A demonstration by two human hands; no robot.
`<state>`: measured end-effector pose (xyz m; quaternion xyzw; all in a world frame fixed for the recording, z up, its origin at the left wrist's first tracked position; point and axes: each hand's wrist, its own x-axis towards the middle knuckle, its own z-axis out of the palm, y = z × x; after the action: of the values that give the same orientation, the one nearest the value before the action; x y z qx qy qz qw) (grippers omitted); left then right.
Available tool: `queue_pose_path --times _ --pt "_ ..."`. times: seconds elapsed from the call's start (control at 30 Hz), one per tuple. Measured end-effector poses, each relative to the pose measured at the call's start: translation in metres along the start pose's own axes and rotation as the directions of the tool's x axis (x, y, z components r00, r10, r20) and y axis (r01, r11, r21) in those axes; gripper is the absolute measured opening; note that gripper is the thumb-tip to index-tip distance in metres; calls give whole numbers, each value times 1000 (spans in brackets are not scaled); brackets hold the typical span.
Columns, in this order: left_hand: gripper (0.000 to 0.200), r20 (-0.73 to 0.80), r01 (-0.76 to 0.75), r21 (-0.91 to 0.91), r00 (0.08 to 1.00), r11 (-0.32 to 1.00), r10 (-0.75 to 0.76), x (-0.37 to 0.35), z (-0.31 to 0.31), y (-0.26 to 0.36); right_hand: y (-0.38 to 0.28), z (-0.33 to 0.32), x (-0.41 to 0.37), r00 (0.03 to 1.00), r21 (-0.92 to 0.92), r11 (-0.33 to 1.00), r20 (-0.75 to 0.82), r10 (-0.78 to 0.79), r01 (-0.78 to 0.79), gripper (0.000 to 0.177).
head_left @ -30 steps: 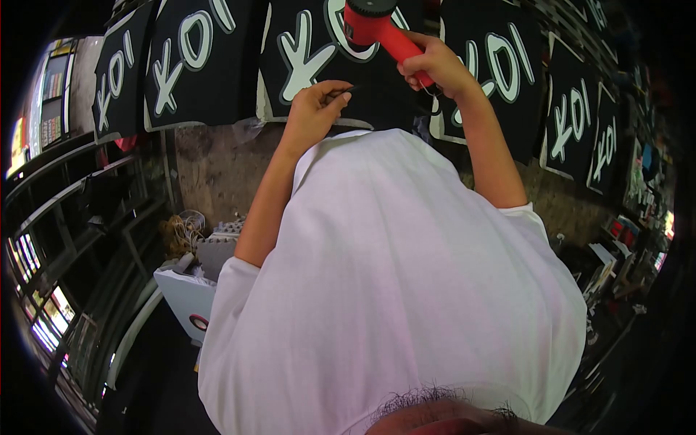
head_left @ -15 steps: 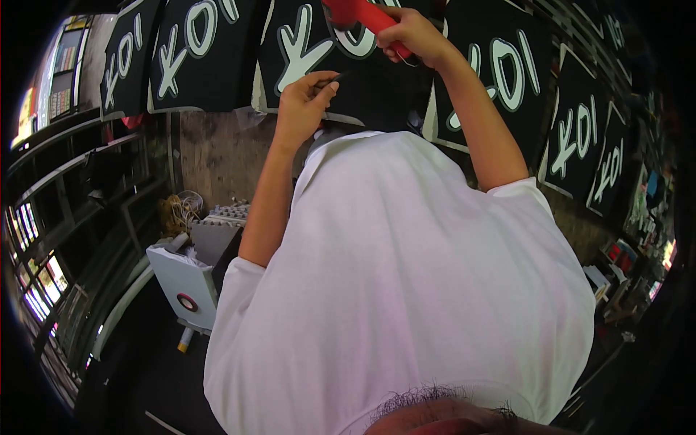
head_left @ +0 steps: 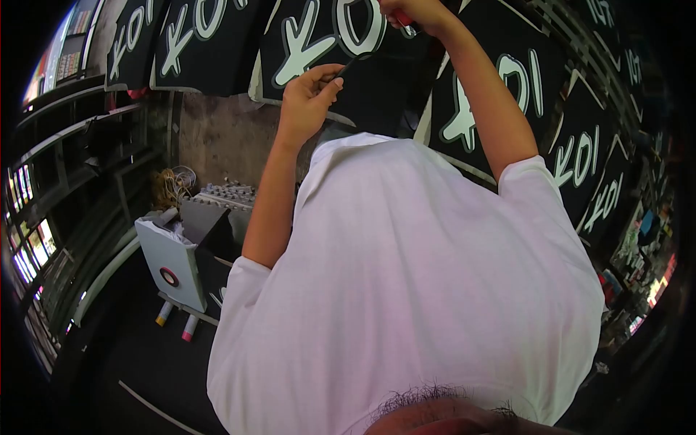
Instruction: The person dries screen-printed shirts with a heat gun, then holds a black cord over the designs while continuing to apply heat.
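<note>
Pinched between the thumb and fingers of my left hand (head_left: 310,101) is the edge of a black sheet (head_left: 377,90), raised in a dark fold. This sheet bears large white letters. At the top edge, my right hand (head_left: 420,13) is wrapped round the handle of a red tool (head_left: 407,27), most of which is cut off by the frame. The right hand is above and to the right of the left one. Just right of the lettered sheet, under my right forearm, lies another black sheet (head_left: 453,148) with white letters.
More lettered black sheets (head_left: 217,61) lie on both sides along a brown wooden surface (head_left: 217,138). At lower left stand a white box (head_left: 170,264) with a round mark, a grey studded block (head_left: 225,196) and coiled cord (head_left: 174,185). Dark metal racks (head_left: 65,138) fill the far left.
My right hand and the red tool have moved up, so the tool is now mostly out of frame. The left hand stays nearly in place, with the fold more visible. The view has shifted slightly.
</note>
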<state>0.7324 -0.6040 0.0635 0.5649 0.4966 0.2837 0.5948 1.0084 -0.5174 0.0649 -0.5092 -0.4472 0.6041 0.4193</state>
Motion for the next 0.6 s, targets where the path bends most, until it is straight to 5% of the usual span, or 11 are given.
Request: queue_pose_path --times 0.1,0.17,0.23,0.4,0.6 --pt "27 58 -29 -65 998 997 33 7 1 13 -2 -24 9 992 201 977 -86 95 -76 57" --pt "28 79 -65 -130 994 989 76 22 4 23 -17 -39 16 995 184 980 -60 81 -69 53" --pt "30 87 -156 -100 983 983 165 34 7 32 -23 -45 16 975 -83 996 -217 -49 32 47" --pt "30 83 -92 -60 992 994 96 61 23 42 -30 -90 46 970 55 993 -217 110 -101 23" --pt "30 107 -55 -90 992 994 64 81 23 35 -36 -89 54 960 18 986 -225 164 -165 27"
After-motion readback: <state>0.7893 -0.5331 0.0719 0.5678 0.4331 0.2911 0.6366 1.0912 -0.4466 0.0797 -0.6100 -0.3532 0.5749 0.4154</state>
